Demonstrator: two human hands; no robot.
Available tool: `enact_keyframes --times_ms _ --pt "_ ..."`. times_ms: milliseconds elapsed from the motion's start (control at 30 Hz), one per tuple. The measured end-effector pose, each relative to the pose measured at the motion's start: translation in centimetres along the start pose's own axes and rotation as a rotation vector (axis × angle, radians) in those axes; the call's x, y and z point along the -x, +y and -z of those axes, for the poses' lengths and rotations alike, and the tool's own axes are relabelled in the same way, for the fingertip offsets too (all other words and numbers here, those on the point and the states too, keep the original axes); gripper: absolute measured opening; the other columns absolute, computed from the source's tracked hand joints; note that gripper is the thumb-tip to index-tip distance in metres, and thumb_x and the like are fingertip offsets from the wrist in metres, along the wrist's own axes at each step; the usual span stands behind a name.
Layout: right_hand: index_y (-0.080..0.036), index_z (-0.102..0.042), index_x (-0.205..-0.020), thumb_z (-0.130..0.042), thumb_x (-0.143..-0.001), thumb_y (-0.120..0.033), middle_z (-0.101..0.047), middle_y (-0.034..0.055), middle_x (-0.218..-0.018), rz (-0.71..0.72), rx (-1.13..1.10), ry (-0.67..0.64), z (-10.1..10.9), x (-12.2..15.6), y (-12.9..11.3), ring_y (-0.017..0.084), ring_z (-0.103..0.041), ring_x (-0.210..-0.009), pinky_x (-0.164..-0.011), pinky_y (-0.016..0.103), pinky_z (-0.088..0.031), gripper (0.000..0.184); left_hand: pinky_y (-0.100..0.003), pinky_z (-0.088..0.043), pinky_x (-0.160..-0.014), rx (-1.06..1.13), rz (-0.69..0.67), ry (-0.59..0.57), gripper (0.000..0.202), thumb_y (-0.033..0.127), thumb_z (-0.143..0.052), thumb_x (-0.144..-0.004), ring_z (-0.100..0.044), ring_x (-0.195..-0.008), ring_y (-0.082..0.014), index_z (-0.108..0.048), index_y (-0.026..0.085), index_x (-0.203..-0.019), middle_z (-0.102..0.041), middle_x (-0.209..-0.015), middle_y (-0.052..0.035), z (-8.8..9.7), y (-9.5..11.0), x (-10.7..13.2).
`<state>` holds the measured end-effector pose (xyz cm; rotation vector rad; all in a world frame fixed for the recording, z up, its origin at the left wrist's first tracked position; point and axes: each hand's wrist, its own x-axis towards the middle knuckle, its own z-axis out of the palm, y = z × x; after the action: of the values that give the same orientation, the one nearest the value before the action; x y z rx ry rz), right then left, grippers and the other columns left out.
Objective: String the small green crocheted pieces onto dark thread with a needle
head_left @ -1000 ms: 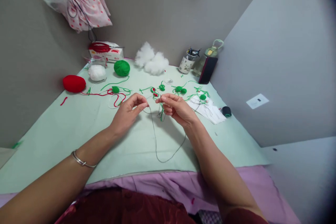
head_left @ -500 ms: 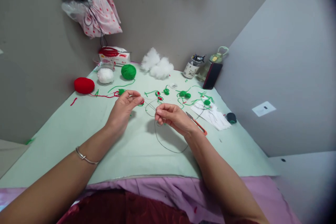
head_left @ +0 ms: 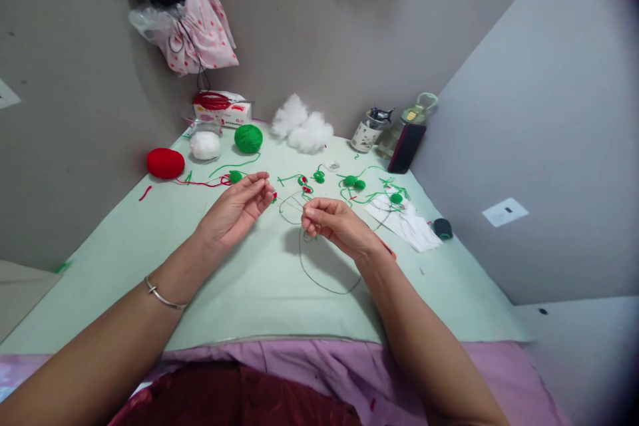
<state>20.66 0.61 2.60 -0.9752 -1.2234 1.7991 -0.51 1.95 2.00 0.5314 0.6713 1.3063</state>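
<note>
My right hand pinches a thin dark thread between thumb and fingertips. The thread falls in a wide loop below it, and more loops and fine strands spread toward my left. My left hand is turned partly palm up, thumb and forefinger tips together, the other fingers loosely curled. What that pinch holds is too fine to make out. Just past those fingertips shows a small red piece. Beyond my hands lie a red-and-green crocheted piece and small green crocheted balls with yarn tails.
Red, white and green yarn balls stand at the back left, near white stuffing. At right are a pen cup, a phone, a tissue, a dark spool and orange-handled scissors, partly hidden by my wrist.
My left hand has turned more palm up, its lower fingers loosening and spreading. The right hand keeps its pinch on the thread. The whole view has shifted slightly.
</note>
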Motion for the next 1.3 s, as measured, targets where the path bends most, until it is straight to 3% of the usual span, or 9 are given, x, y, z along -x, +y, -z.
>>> enact_keyframes --times_ms 133,267,367,433,567,700,867,1067,1300 --pt "-0.015 -0.068 -0.076 -0.087 -0.073 -0.038 -0.067 -0.0006 -0.070 0.017 -0.008 0.000 0.3 0.1 -0.3 0.006 -0.056 -0.058 -0.059 0.020 -0.048 0.031 -0.015 -0.053 -0.071 -0.212 -0.071 -0.071 0.013 0.014 -0.066 -0.092 -0.059 -0.072 -0.0057 -0.072 0.013 -0.103 -0.061 -0.086 -0.0012 0.6 0.8 -0.1" --pt "-0.015 -0.068 -0.077 -0.087 -0.074 -0.039 -0.068 -0.0006 -0.071 0.041 -0.004 0.015 0.7 0.1 -0.5 0.006 -0.057 -0.059 -0.060 0.020 -0.048 0.031 -0.023 -0.050 -0.071 -0.752 -0.185 -0.213 0.037 0.026 -0.081 -0.078 -0.058 -0.077 -0.0120 -0.074 0.022 -0.114 -0.064 -0.094 -0.0019 1.5 0.9 -0.2" --pt "-0.015 -0.068 -0.077 -0.086 -0.074 -0.039 -0.068 -0.0004 -0.072 0.046 0.008 0.012 0.8 0.2 -0.5 0.006 -0.057 -0.059 -0.061 0.021 -0.049 0.030 -0.030 -0.047 -0.074 -1.085 -0.281 -0.317 0.025 0.032 -0.078 -0.078 -0.058 -0.078 -0.0172 -0.079 0.025 -0.103 -0.067 -0.090 -0.0029 1.7 0.2 -0.1" --pt "-0.016 -0.068 -0.077 -0.086 -0.074 -0.040 -0.067 -0.0004 -0.072 0.043 0.023 0.021 0.8 0.2 -0.6 0.007 -0.056 -0.059 -0.061 0.021 -0.048 0.031 -0.031 -0.044 -0.074 -1.171 -0.314 -0.365 0.014 0.036 -0.072 -0.084 -0.058 -0.078 -0.0190 -0.081 0.025 -0.088 -0.068 -0.084 -0.0035 1.7 -0.1 0.0" --pt "-0.017 -0.069 -0.078 -0.081 -0.077 -0.042 -0.066 0.0005 -0.070 0.083 0.253 0.140 0.6 0.4 -0.6 0.010 -0.056 -0.059 -0.059 0.024 -0.046 0.027 -0.028 -0.042 -0.068 -1.170 -0.323 -0.288 0.017 0.040 -0.075 -0.080 -0.058 -0.080 -0.0206 -0.080 0.025 -0.074 -0.069 -0.082 -0.0048 2.1 0.5 -0.4" --pt "-0.018 -0.071 -0.084 -0.073 -0.084 -0.036 -0.056 -0.0027 -0.054 0.193 0.616 0.362 0.6 0.9 -1.0 0.011 -0.049 -0.051 -0.051 0.025 -0.035 0.018 -0.026 -0.041 -0.061 -1.083 -0.190 -0.234 0.022 0.044 -0.079 -0.077 -0.057 -0.073 -0.0182 -0.080 0.023 -0.076 -0.070 -0.084 -0.0053 2.9 1.6 -1.1" --pt "-0.018 -0.068 -0.084 -0.069 -0.088 -0.042 -0.066 0.0007 -0.070 0.211 0.496 0.047 0.6 1.5 -1.7 0.009 -0.047 -0.052 -0.050 0.024 -0.034 0.025 -0.024 -0.040 -0.055 -0.913 -0.033 -0.281 0.023 0.044 -0.079 -0.078 -0.049 -0.057 -0.0120 -0.078 0.021 -0.076 -0.065 -0.070 -0.0025 2.5 1.1 -0.8" --pt "-0.017 -0.071 -0.087 -0.065 -0.092 -0.036 -0.064 0.0004 -0.070 0.228 0.672 0.036 -0.3 1.7 -1.3 0.011 -0.052 -0.062 -0.060 0.025 -0.041 0.021 -0.025 -0.051 -0.057 -0.803 0.105 -0.380 0.024 0.043 -0.078 -0.080 -0.057 -0.060 -0.0125 -0.081 0.019 -0.083 -0.074 -0.087 -0.0083 2.0 -0.3 -0.4" --pt "-0.020 -0.072 -0.094 -0.061 -0.096 -0.029 -0.065 0.0002 -0.074 0.261 0.897 -0.022 -0.9 1.9 -0.7 0.012 -0.055 -0.064 -0.063 0.026 -0.039 0.015 -0.032 -0.058 -0.062 -0.747 0.162 -0.404 0.029 0.046 -0.080 -0.078 -0.064 -0.062 -0.0159 -0.082 0.018 -0.083 -0.076 -0.088 -0.0123 2.3 -0.5 -0.6"
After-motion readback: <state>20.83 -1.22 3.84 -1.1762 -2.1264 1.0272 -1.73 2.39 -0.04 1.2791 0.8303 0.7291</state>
